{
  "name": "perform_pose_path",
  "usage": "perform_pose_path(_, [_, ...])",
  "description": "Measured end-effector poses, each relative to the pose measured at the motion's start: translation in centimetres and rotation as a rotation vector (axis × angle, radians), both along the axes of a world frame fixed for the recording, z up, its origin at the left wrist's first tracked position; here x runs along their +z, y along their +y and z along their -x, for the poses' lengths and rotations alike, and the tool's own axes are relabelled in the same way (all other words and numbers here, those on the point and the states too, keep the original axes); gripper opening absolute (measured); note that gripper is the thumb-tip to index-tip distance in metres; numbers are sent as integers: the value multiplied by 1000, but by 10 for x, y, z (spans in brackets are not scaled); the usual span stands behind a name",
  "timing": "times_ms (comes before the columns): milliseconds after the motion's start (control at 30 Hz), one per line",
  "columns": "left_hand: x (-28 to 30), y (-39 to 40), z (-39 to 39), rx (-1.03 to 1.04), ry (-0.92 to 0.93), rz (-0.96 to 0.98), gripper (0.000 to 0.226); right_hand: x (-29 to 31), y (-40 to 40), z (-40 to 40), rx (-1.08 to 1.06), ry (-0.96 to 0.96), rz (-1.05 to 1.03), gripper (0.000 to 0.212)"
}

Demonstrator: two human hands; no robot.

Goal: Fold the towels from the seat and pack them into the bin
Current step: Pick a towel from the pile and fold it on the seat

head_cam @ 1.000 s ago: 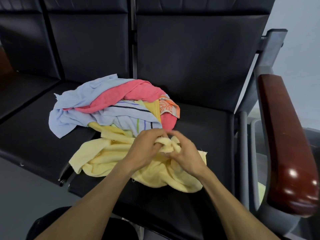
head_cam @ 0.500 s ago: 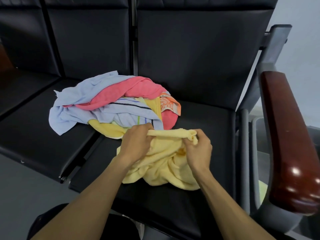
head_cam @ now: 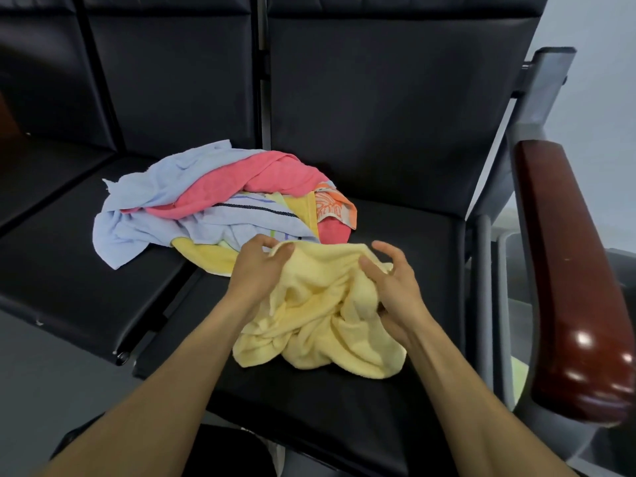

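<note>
A crumpled pale yellow towel [head_cam: 320, 318] lies on the right black seat [head_cam: 406, 222]. My left hand [head_cam: 258, 273] pinches its upper left edge between thumb and fingers. My right hand [head_cam: 392, 287] is on the towel's upper right part; its thumb lies on the cloth and its fingers arch loosely above it. Behind, a pile straddles the two seats: a light blue towel [head_cam: 137, 204], a pink towel [head_cam: 241, 184], a striped one [head_cam: 247, 218], an orange patterned one [head_cam: 334, 208] and a darker yellow one [head_cam: 206, 253]. No bin is clearly identifiable.
A glossy brown wooden armrest [head_cam: 568, 277] on a grey metal frame [head_cam: 537, 98] bounds the seat on the right. A grey curved rim [head_cam: 504, 242] shows low between seat and armrest. Black backrests [head_cam: 378, 98] stand behind. Grey floor [head_cam: 51, 373] lies lower left.
The yellow towel has been drawn off the pile onto the right seat. My hands have spread apart along its top edge, and my right hand's fingers have loosened.
</note>
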State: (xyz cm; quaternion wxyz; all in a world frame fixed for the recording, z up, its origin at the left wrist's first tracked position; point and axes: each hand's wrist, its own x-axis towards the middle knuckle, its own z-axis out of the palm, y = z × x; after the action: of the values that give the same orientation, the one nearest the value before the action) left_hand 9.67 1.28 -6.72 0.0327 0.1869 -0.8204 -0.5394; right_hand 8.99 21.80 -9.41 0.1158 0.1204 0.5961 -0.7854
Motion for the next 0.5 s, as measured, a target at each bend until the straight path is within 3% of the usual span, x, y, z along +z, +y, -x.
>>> perform_pose_path(100, [4, 10, -3, -110, 69, -93, 39, 10, -7, -5, 147, 49, 161, 18])
perform_pose_path(233, [8, 21, -8, -230, 94, -140, 19, 10, -12, -6, 223, 73, 134, 29])
perform_pose_path(267, [10, 22, -9, -251, 76, -172, 22, 10, -13, -6, 224, 100, 99, 36])
perform_pose_path(367, [14, 22, -11, -443, -34, -152, 57, 7, -16, -9, 188, 299, -205, 46])
perform_pose_path(433, [12, 24, -12, -555, -74, -100, 71, 4, -21, -12, 151, 391, -379, 35])
perform_pose_path(500, [8, 26, -10, -531, -75, -73, 72, 3, -24, -15, 132, 429, -413, 18])
